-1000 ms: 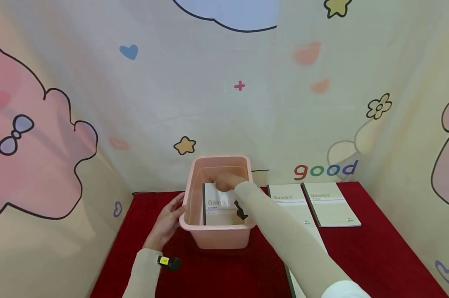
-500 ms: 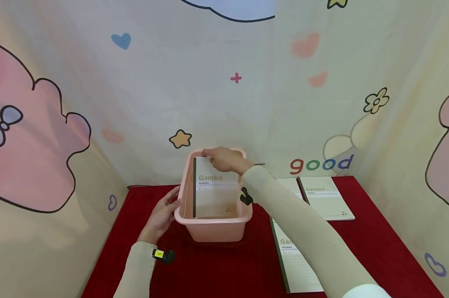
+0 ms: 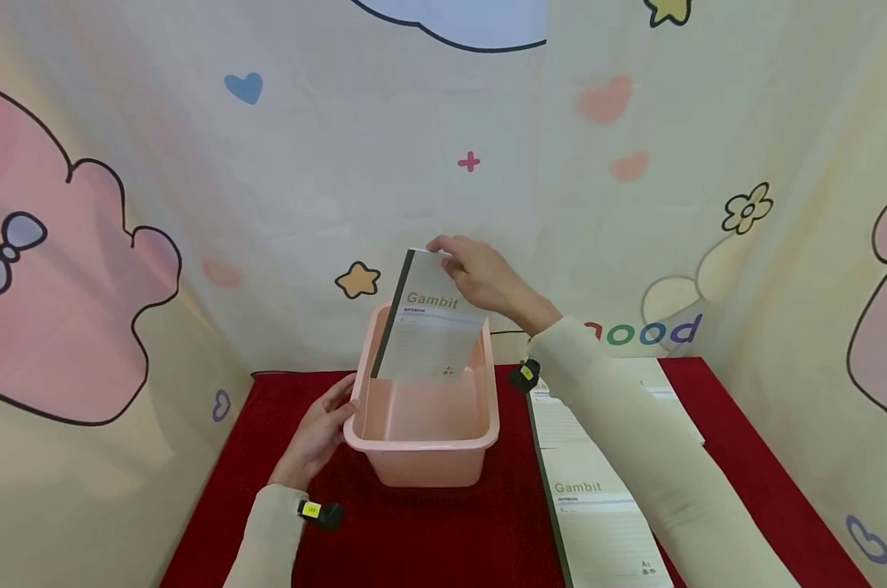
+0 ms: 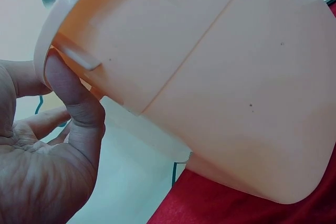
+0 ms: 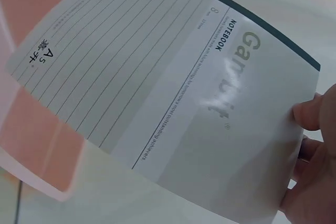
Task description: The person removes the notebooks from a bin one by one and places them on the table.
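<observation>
A white notebook point(image 3: 432, 318) with a dark green spine and the word Gambit is held up, tilted, over the pink plastic bin point(image 3: 429, 467). My right hand point(image 3: 480, 273) pinches its top edge; in the right wrist view the thumb and fingers point(image 5: 310, 116) grip that end of the cover. The notebook's lower edge hangs inside the bin's opening, near the far part. My left hand point(image 3: 314, 433) holds the bin's left rim; in the left wrist view the thumb point(image 4: 73, 90) is under the rim and the fingers lie on the far side.
Several similar notebooks lie on the red cloth point(image 3: 421, 539) at the right, one nearer notebook point(image 3: 605, 514) in front and others behind, partly covered by the right sleeve point(image 3: 649, 457). A patterned curtain point(image 3: 304, 204) stands close behind the bin.
My right hand has risen out of the bin with the notebook, which went from lying inside to tilted above it. The left hand keeps its hold on the rim.
</observation>
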`<state>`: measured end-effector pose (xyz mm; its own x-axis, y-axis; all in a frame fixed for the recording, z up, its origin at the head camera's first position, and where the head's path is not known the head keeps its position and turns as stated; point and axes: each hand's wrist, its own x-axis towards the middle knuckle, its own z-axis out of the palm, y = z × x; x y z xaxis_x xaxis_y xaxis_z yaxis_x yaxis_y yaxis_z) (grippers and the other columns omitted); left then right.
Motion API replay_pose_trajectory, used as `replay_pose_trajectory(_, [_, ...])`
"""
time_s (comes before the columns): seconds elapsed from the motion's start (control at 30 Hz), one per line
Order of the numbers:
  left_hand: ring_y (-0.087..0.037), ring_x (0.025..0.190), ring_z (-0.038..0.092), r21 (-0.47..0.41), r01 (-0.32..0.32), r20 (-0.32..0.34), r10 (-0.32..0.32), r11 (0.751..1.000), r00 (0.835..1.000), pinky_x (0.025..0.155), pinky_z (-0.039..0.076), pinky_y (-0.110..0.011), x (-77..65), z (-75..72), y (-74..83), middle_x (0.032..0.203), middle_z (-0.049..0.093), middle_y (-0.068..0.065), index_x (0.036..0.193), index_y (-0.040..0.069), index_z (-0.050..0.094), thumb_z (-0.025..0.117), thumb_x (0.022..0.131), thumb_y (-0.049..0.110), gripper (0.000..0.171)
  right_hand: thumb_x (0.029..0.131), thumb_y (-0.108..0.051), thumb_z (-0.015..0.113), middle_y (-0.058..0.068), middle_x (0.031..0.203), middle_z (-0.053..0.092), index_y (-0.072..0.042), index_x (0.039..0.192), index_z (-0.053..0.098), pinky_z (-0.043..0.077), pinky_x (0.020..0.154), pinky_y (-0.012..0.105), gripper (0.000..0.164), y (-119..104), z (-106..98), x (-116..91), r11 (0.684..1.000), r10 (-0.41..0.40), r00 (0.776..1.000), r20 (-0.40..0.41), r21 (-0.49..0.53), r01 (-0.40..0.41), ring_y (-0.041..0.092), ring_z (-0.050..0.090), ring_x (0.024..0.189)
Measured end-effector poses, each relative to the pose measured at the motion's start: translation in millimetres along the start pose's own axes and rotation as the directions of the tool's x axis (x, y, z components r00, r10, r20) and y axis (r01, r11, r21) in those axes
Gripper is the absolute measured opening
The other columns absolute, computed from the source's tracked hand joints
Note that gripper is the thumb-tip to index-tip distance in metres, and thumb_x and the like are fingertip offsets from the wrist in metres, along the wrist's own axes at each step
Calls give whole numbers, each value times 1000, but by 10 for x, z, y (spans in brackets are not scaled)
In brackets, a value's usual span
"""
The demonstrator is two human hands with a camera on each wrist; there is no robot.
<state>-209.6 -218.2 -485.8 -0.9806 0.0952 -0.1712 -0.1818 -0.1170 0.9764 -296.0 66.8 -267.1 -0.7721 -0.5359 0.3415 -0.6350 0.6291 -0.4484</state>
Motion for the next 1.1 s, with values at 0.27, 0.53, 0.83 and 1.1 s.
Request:
replay_pose_trajectory(0.27, [-27, 126, 51, -11, 6, 3, -6, 1000, 1000, 93, 55, -37, 10, 25, -50, 152, 37, -6, 151, 23, 34, 53, 101, 16, 54, 101, -8, 43, 12, 113, 62, -9, 127, 59, 48, 89, 41, 30, -72, -627, -331, 995, -95, 974, -208, -30, 90, 26, 58, 97])
replay_pose_trajectory(0.53, [-20, 119, 56, -26, -7, 22, 8, 1000, 1000, 85, 57, -28, -12, 9, -46, 154, 34, -7, 153, 20, 32, 53, 101, 14, 56, 101, -5, 43, 12, 112, 64, -5, 123, 61, 46, 82, 39, 28, 47, -1107, -786, 992, -119, 932, -341, -72, 101, 25, 60, 92])
replay_pose_trajectory(0.83, [-26, 124, 53, -15, -1, 38, 2, 1000, 999, 86, 56, -29, -3, -15, -23, 154, 34, -7, 153, 21, 32, 55, 100, 16, 57, 100, -4, 47, 15, 102, 62, -3, 120, 61, 36, 84, 44, 25, 298, -1319, -1350, 969, -152, 930, -334, -238, 72, 28, 56, 87])
replay_pose_trajectory(1.1, [-27, 124, 54, -29, -8, 28, 9, 1000, 1000, 86, 57, -30, -1, -10, -38, 153, 35, -6, 152, 21, 34, 55, 100, 16, 56, 93, 4, 54, 12, 100, 65, -4, 116, 63, 31, 80, 44, 27, 718, -1183, -1790, 944, -134, 965, -225, -325, 55, 23, 56, 84])
